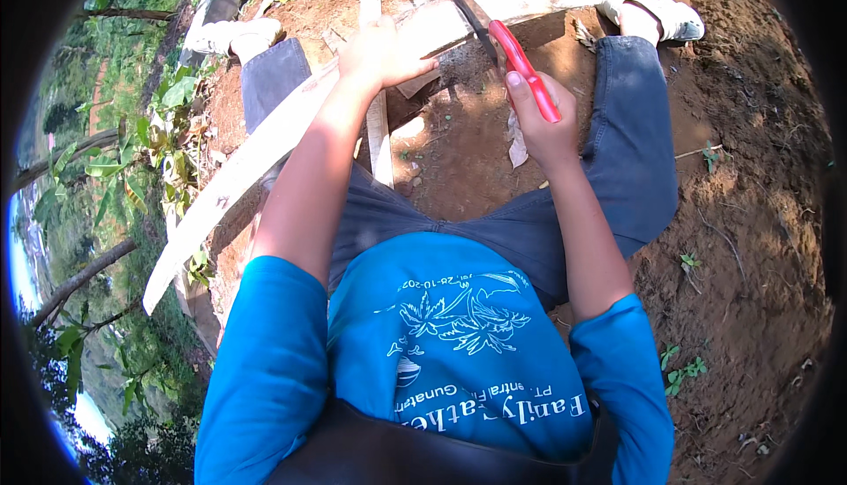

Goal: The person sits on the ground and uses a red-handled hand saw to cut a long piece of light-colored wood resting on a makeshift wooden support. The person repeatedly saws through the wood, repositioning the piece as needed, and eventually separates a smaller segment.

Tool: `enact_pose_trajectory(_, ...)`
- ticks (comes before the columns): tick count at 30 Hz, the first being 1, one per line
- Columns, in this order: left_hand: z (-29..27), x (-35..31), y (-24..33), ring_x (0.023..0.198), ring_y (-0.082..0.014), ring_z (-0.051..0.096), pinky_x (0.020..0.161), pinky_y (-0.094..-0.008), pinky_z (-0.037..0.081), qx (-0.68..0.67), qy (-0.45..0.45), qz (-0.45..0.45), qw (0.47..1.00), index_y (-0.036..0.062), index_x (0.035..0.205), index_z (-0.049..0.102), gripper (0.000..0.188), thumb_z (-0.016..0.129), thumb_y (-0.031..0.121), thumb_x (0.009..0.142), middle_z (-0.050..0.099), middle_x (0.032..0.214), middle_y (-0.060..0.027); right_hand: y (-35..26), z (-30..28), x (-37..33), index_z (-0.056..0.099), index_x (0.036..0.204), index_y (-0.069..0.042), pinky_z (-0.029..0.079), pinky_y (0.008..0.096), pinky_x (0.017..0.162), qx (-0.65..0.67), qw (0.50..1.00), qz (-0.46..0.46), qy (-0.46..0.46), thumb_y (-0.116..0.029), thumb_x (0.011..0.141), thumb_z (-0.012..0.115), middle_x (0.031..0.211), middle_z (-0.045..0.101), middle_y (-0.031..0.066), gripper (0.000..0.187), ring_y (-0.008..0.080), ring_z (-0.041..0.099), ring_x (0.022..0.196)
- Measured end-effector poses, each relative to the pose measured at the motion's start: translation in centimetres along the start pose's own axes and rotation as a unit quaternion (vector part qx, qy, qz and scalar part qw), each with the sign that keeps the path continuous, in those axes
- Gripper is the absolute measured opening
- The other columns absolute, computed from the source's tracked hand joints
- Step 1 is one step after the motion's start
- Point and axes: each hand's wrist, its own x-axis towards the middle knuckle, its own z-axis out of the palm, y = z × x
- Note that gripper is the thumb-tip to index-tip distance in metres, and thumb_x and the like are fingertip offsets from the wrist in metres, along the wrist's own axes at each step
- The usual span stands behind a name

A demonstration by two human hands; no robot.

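My right hand is closed around the red handle of a handsaw. Its blade points away, up and to the left, and crosses a long pale wooden board. The blade's far end is cut off by the top of the view. Left of the blade, my left hand holds the board from above, its thumb stretched toward the saw and its other fingers partly hidden. The board runs from the lower left to the far right, in front of my spread legs.
A narrower wooden strip lies crosswise beneath the board. Brown soil with small plants and dry leaves spreads at the right. Greenery and thin branches fill the left, beyond a wooden edge. My shoes stand at either side of the work.
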Motion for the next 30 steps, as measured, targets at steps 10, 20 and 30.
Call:
enact_pose_trajectory(10,-0.5,0.6,-0.6,0.113,-0.0344,0.067,0.096,-0.0431,0.054,-0.013,0.0,0.0,1.0,-0.0024,0.138,0.051,0.106,0.073,0.075,0.07,0.069,0.119,-0.0228,-2.3,-5.1,-8.5,0.068,0.085,-0.002,0.036,0.0251,0.054,-0.032,0.999,0.01,-0.004,-0.026,0.098,0.069,0.064,0.052,-0.0036,0.027,0.005,0.044,0.06)
enact_pose_trajectory(20,0.8,-0.4,-0.2,0.098,-0.0335,0.071,0.087,-0.0431,0.057,0.066,0.03,0.095,0.993,0.0086,0.118,0.071,0.082,0.065,0.079,0.075,0.073,0.104,-0.0176,1.1,1.1,2.2,0.057,0.07,-0.006,0.034,0.0296,0.052,-0.033,0.999,-0.029,-0.011,-0.03,0.097,0.069,0.058,0.047,-0.0028,0.037,0.008,0.041,0.055)
enact_pose_trajectory(30,0.9,1.4,-0.9,0.114,-0.0371,0.065,0.099,-0.0456,0.051,-0.003,-0.037,0.091,0.995,0.0062,0.129,0.063,0.088,0.071,0.074,0.073,0.066,0.125,-0.023,-0.6,-5.8,-9.1,0.061,0.076,-0.003,0.037,0.0308,0.051,-0.068,0.997,-0.014,-0.023,-0.023,0.095,0.072,0.058,0.051,0.0018,0.029,0.0096,0.046,0.053)
